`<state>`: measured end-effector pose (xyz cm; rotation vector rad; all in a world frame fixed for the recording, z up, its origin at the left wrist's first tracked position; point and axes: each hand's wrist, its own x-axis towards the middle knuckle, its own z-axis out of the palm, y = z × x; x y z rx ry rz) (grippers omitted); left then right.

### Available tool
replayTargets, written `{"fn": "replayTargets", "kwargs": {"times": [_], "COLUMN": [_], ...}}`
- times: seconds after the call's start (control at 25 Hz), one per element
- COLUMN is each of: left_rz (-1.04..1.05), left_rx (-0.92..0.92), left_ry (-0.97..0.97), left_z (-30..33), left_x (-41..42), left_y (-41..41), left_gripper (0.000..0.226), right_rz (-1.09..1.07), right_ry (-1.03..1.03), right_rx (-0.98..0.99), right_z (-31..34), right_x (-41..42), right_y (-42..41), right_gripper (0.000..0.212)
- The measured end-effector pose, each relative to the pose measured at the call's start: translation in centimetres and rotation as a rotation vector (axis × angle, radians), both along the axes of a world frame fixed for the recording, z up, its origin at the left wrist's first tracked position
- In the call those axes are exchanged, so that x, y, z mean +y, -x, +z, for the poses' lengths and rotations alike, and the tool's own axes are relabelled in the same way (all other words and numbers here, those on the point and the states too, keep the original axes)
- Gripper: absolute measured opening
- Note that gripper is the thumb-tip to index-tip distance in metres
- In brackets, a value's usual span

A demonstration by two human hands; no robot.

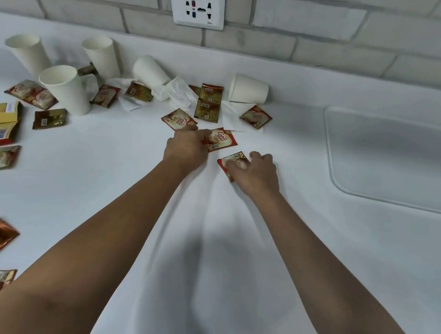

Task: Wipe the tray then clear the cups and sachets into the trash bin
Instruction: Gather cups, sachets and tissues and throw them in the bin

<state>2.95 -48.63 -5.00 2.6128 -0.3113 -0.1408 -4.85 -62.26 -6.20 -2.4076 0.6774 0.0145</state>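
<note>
Left hand: my left hand (187, 146) reaches out over the white counter (231, 251), fingers curled down onto the edge of a red creamer sachet (222, 139); it looks like a pinch, though the fingertips are hidden.
Right hand: my right hand (257, 171) lies over a second creamer sachet (232, 162), fingers bent and pressing on it; I cannot tell whether it has lifted.
Sachet handling: I judge them feather-light, limp and slick; flat on the counter, so I would take a corner or edge.
Other sachets: more lie scattered among crumpled tissues (173, 91) and along the left edge.
Cups: white paper cups (65, 89) stand or lie near the wall; light, easily crushed, best held round the body.
Tray: the clear tray (398, 155) sits well apart on the right.
Trash bin: not in view.
</note>
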Motion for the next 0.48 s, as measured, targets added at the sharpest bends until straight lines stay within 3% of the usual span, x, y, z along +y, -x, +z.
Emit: {"fn": "replayTargets", "kwargs": {"times": [0.16, 0.48], "left_rz": [-0.009, 0.173], "left_rx": [0.049, 0.183], "left_ry": [-0.188, -0.19], "left_z": [-0.8, 0.0], "left_x": [-1.2, -1.7], "left_y": [-1.0, -2.0], "left_gripper": [0.048, 0.078], "right_rz": [0.103, 0.085], "right_ry": [0.128, 0.035], "right_rx": [0.078, 0.079], "right_z": [-0.4, -0.2], "right_x": [-0.4, -1.0], "right_y": [-0.7, -1.0], "right_gripper": [0.06, 0.054]}}
